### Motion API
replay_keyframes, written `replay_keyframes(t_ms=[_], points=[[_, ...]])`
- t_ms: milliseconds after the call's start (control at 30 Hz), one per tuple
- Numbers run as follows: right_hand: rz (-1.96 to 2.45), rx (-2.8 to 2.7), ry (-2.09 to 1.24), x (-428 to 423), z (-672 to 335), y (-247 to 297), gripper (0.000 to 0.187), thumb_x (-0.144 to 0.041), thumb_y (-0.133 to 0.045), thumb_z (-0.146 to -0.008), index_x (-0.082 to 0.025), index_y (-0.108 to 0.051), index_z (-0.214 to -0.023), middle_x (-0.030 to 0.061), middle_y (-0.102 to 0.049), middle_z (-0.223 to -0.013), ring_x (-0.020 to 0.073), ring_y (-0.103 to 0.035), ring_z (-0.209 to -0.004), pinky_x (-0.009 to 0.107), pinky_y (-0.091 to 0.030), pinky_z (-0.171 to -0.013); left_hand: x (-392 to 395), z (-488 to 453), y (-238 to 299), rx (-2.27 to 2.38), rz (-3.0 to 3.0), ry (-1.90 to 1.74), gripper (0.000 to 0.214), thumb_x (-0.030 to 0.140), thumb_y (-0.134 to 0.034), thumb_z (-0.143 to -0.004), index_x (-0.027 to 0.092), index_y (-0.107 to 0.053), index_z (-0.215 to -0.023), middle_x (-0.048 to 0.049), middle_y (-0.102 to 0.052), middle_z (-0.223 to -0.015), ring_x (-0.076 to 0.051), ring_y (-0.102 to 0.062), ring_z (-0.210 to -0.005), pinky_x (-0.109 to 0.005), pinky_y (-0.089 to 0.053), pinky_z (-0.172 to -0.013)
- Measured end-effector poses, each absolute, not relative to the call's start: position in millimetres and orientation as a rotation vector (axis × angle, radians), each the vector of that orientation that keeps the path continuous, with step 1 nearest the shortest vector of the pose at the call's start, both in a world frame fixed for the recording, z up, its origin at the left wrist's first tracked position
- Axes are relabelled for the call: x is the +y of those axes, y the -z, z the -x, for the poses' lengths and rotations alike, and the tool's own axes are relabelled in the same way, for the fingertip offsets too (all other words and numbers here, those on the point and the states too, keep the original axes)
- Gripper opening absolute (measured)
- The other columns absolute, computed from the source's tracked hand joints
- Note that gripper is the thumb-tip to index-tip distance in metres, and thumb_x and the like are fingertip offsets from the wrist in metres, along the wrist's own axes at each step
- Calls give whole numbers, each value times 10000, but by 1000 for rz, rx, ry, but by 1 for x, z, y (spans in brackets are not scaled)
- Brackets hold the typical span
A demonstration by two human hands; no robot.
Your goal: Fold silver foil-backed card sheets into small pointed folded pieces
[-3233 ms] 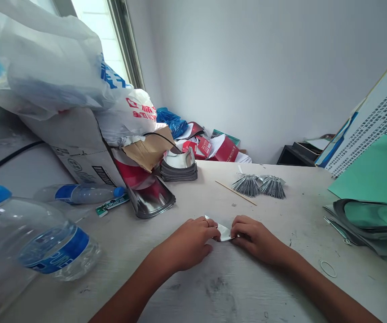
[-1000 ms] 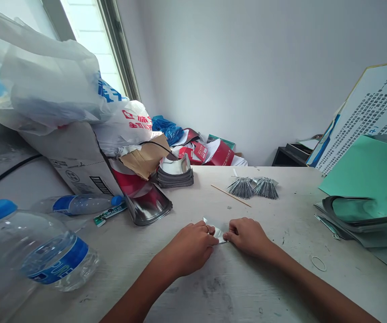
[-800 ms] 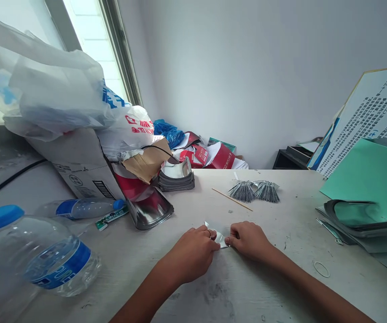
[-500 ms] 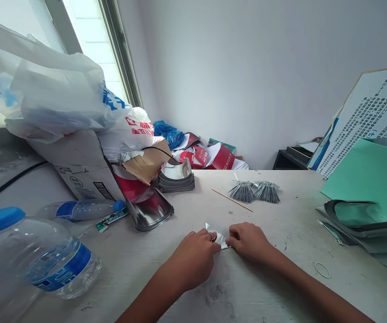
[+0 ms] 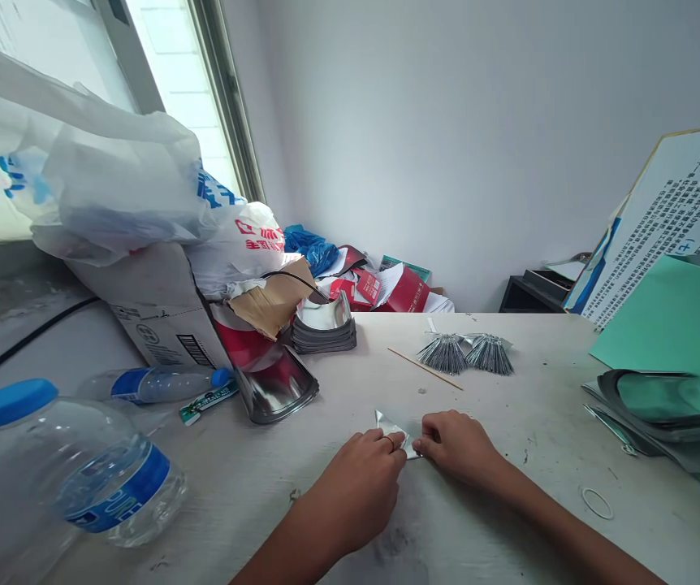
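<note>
Currently, foil (image 5: 386,423): on the table (image 5: 338,394), one corner jutting past the left fingers.
Left hand (image 5: 359,483): pressed over the foil; whether pinching, cannot tell.
Right hand (image 5: 456,445): thumb at the foil's right edge, pinch unclear.
Stick (image 5: 425,369): beyond the foil, tabletop stretching between.
Metal bundles (image 5: 444,355): farther beyond the foil.

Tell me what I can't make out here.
Head view, silvery piece: partly covered by the left hand.
Head view, right hand: its own curl hides whether it pinches the piece.
Head view, green sheet: cut off by the right edge.
Head view, green packet: lettering too small.
</note>
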State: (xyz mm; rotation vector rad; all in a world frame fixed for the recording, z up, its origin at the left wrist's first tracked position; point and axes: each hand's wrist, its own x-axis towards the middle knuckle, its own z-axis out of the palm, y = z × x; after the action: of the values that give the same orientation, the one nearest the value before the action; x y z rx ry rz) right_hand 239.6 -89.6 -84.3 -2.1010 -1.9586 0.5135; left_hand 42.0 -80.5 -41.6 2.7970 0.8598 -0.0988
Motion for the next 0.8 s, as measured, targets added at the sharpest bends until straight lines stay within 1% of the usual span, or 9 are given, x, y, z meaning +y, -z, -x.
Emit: replay_keyframes(t_ms=[167,333,467,600,700,800], points=[[2060,-1934,-547,-91,-239,85,194,-342,-639,-843,-207,-610,-706,-19,-702,-770,152,-577,-715,260,-248,-572,-82,-43,42,901,-2789,139,421,137,-415,-909,172,-569,-1300,-108,-522,-1446,-322,-484,-1306,-520,-451,-1041],[1994,-1865,-504,-95,-239,90,146,-297,-672,-820,-208,-577,-753,-36,-678,-756,136,-559,-693,251,-259,-581,-84,-47,42,933,-2783,121,452,118,-407,-898,176,-538,-1327,-106,-574,-1386,-303,-527,-1248,-525,-453,-1026],[1945,-1911,-444,-98,-240,94,154,-282,-659,-842,-205,-562,-750,-32,-660,-776,135,-540,-687,251,-271,-591,-86,-51,45,984,-2776,138,460,150,-410,-913,182,-528,-1356,-110,-519,-1448,-319,-483,-1297,-535,-434,-1038],[1919,-1935,-477,-99,-242,97,116,-269,-639,-854,-215,-583,-768,-29,-660,-807,149,-560,-727,256,-293,-618,-86,-53,53,1013,-2764,203,497,194,-473,-890,183,-514,-1385,-119,-457,-1501,-345,-444,-1340,-550,-427,-1030],[1897,-1953,-488,-98,-243,98,83,-253,-626,-858,-221,-588,-791,-27,-651,-864,152,-577,-773,258,-317,-644,-83,-53,56,1013,-2769,231,508,216,-523,-874,183,-522,-1381,-132,-430,-1518,-356,-415,-1368,-569,-390,-1063],[1878,-1961,-507,-98,-244,97,67,-243,-626,-855,-221,-587,-806,-22,-639,-932,155,-591,-840,257,-343,-671,-82,-53,53,1011,-2747,233,496,208,-505,-890,186,-519,-1385,-129,-429,-1518,-355,-417,-1371,-587,-385,-1066]])
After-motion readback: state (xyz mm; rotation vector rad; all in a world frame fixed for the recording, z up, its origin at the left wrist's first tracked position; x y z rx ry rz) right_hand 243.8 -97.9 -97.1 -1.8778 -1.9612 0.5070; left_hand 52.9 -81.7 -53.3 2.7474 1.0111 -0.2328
